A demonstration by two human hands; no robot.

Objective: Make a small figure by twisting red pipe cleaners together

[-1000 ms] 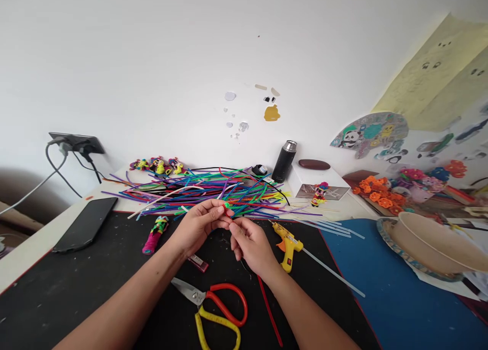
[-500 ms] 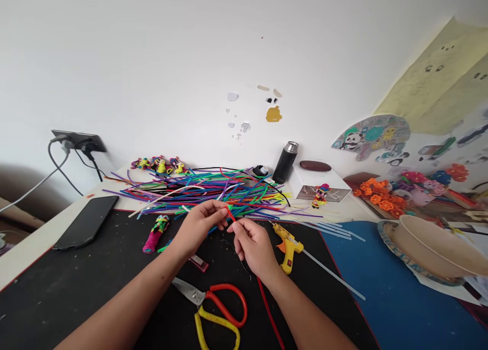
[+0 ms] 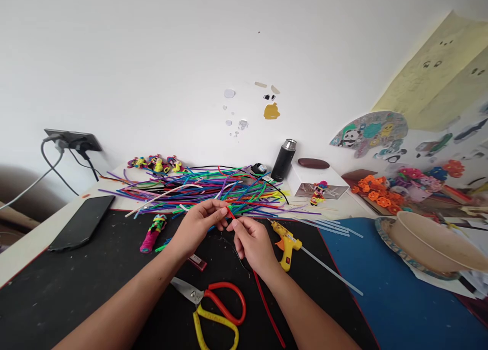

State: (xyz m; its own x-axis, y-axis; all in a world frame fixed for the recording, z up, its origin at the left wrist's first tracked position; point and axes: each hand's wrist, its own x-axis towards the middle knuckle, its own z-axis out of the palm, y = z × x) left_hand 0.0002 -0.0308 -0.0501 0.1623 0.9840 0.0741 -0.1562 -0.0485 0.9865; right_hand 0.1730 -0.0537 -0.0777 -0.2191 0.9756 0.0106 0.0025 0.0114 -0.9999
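A red pipe cleaner (image 3: 267, 307) runs up from the black mat, passes through my right hand (image 3: 252, 241) and reaches my left hand (image 3: 206, 220). Both hands are closed in a pinch, the left at its upper end and the right just below. A small bright green bit shows by the left fingertips; whether it is joined to the red one I cannot tell. Below my hands lie scissors (image 3: 219, 304) with one red and one yellow handle. Right of my right hand rests a yellow glue gun (image 3: 287, 246) with a clear glue stick in it.
Behind my hands spreads a heap of coloured pipe cleaners (image 3: 152, 192). A pink and green figure (image 3: 153, 233) lies to the left, beyond it a phone (image 3: 84, 223). A black bottle (image 3: 284, 161), a white box (image 3: 324, 176) and a bowl (image 3: 434, 243) stand farther back and right.
The whole view has shifted slightly. Both hands keep the same pinch on the red pipe cleaner, with hardly any visible movement.
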